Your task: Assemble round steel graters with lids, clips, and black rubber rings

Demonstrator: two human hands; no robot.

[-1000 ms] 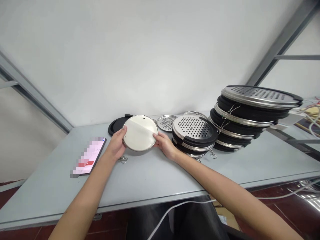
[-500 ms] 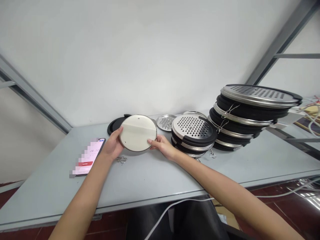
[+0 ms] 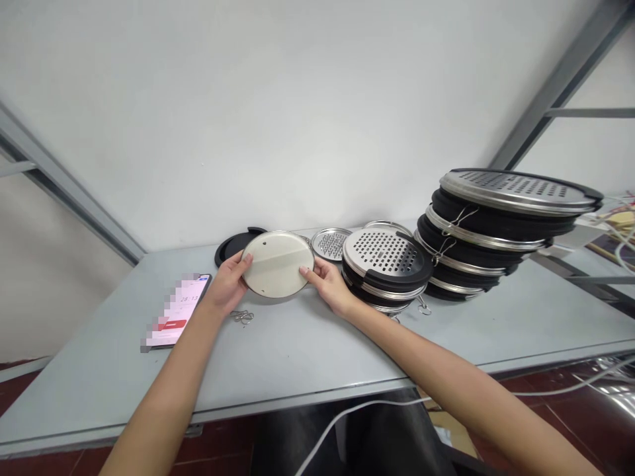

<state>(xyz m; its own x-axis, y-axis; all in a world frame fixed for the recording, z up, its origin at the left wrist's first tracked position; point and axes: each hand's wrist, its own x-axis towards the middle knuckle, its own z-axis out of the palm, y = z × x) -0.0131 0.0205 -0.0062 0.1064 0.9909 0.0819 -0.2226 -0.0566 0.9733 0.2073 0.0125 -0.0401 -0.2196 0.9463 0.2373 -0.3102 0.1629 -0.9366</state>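
Observation:
I hold a round cream-white disc with a metal rim (image 3: 276, 264) tilted up off the grey table (image 3: 297, 350). My left hand (image 3: 229, 285) grips its left edge and my right hand (image 3: 328, 284) grips its right edge, fingers curled on the rim. A small hole shows near the disc's upper left. Behind it lies a black round part (image 3: 229, 246). A few small wire clips (image 3: 243, 317) lie on the table just below my left hand.
A phone (image 3: 177, 312) with a lit screen lies at the left. A small perforated metal disc (image 3: 330, 242), a short stack of black-rimmed perforated lids (image 3: 384, 264) and a taller leaning stack (image 3: 496, 225) stand to the right. Cables hang at the far right and below the table edge.
The disc has been turned between my hands and tipped flatter; its small hole moved from the top toward the upper left. Both hands stayed on its edges.

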